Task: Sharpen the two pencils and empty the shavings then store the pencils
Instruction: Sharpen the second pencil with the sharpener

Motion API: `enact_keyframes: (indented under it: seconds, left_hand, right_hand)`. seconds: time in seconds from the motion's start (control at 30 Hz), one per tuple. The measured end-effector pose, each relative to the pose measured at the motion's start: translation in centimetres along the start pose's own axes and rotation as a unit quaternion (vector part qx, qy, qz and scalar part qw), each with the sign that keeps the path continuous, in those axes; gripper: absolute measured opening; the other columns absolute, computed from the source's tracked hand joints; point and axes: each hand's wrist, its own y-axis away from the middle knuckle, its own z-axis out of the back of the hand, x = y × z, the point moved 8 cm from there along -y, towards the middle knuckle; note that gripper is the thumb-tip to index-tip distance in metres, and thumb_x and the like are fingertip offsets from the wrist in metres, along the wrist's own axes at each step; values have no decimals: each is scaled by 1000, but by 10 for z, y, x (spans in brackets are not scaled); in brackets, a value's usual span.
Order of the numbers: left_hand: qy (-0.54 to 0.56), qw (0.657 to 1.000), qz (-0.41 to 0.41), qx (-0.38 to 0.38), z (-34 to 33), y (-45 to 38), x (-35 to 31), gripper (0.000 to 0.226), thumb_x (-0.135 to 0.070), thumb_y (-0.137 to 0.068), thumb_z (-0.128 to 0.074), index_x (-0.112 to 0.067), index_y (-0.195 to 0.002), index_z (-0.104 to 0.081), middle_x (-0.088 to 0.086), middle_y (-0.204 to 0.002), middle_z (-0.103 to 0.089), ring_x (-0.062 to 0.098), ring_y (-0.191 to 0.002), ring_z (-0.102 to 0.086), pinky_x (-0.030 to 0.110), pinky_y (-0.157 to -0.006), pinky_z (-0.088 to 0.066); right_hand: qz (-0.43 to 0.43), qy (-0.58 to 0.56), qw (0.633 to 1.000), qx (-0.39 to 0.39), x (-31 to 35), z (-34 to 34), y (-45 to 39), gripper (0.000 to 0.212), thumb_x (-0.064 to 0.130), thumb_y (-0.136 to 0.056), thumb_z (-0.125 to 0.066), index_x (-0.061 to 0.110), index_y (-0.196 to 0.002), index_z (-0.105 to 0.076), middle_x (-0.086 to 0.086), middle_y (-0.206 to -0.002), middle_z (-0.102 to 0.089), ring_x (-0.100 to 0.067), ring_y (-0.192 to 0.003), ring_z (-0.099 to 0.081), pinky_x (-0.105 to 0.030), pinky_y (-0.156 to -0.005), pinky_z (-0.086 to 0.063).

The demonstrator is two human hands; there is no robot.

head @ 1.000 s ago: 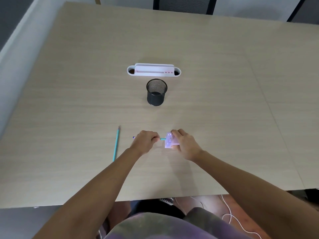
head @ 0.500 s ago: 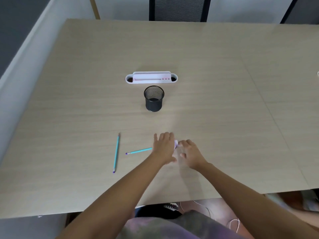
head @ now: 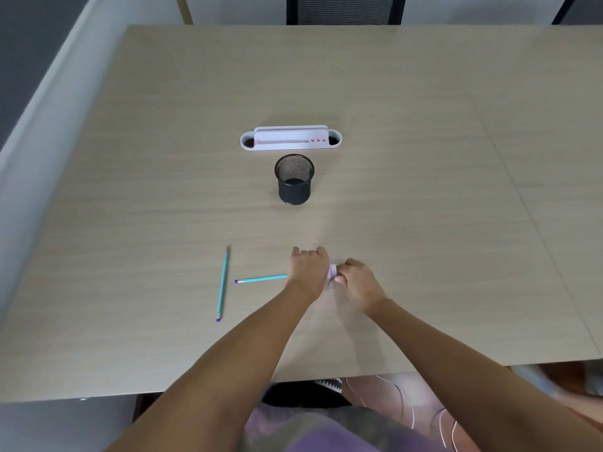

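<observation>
Two teal pencils with purple erasers lie on the table. One pencil (head: 223, 283) lies lengthwise at the left, tip pointing away from me. The other pencil (head: 261, 278) lies crosswise, eraser to the left, its right end hidden behind my left hand (head: 308, 269). A small pale purple sharpener (head: 332, 271) shows between my hands. My left hand curls over its left side, and my right hand (head: 357, 285) pinches its right side. Most of the sharpener is hidden by my fingers.
A black mesh cup (head: 294, 181) stands upright in the middle of the wooden table (head: 424, 190). Behind it sits a white desk organiser (head: 290, 140) with a round hole at each end. A dark chair back (head: 342, 9) is at the far edge.
My left hand let go of the crosswise pencil, which now lies on the table out of the sharpener. That hand moved right and its fingers curled onto the sharpener.
</observation>
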Motion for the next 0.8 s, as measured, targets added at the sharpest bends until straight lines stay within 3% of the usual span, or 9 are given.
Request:
enact_keyframes:
  seconds: [0.1,0.2,0.27,0.43,0.53,0.6,0.73,0.8]
  left_hand:
    - [6,1000,-10,-13,0,0,0,27,-18,-76,-64,-11,-97,-50,3,-88,-69,22,-78,-65,30,-66,-32]
    - [18,1000,-6,-19,-1,-1,0,27,-17,-77,-64,-11,-99,-50,5,-91,-67,24,-83,-63,30,-63,-32]
    - [17,1000,0,-20,-3,0,0,31,-19,-76,-67,-10,-100,-49,6,-93,-66,24,-86,-62,30,-62,-33]
    - [10,1000,-5,-19,-1,1,0,35,-21,-76,-70,-10,-100,-48,4,-91,-65,21,-84,-61,28,-64,-34]
    - [18,1000,-7,-21,-1,2,0,38,-19,-74,-73,-10,-101,-48,3,-92,-65,21,-85,-62,29,-71,-39]
    - [25,999,-18,-26,0,2,-2,34,-17,-76,-70,-9,-101,-48,4,-91,-66,22,-83,-62,29,-72,-40]
    - [49,998,-29,-37,5,3,-3,22,-14,-80,-59,-9,-100,-49,6,-89,-66,25,-81,-61,31,-72,-39]
    - [49,998,-28,-37,6,3,-2,23,-11,-79,-59,-10,-100,-49,6,-90,-66,25,-82,-60,30,-69,-37]
  right_hand:
    - [7,35,999,22,1,-5,-3,20,9,-95,-47,1,-97,-65,-18,-95,-59,-31,-95,-54,-30,-76,-37]
    - [46,46,998,18,10,-7,7,24,6,-97,-41,0,-95,-65,-17,-91,-59,-32,-95,-54,-36,-80,-38]
    - [38,-4,999,12,8,-6,23,22,9,-97,-44,0,-92,-64,-18,-93,-59,-31,-88,-54,-34,-77,-40]
    - [-7,-204,979,-32,8,22,52,20,10,-93,-50,7,-76,-60,-12,-74,-56,-21,-66,-49,-25,-61,-36]
    - [-55,-258,963,-62,6,38,34,23,11,-91,-50,12,-70,-58,-3,-71,-55,-5,-59,-44,-12,-57,-35]
    - [-69,-234,966,-80,4,46,10,21,11,-92,-50,10,-75,-63,-2,-72,-57,-5,-61,-47,-8,-58,-36]
    - [-112,-165,979,-43,-10,27,-26,25,11,-92,-49,10,-70,-60,-5,-71,-58,-19,-69,-51,-20,-54,-28]
    - [-115,-151,981,-49,-16,22,-24,22,10,-90,-51,10,-75,-66,-6,-75,-65,-17,-71,-54,-14,-54,-32]
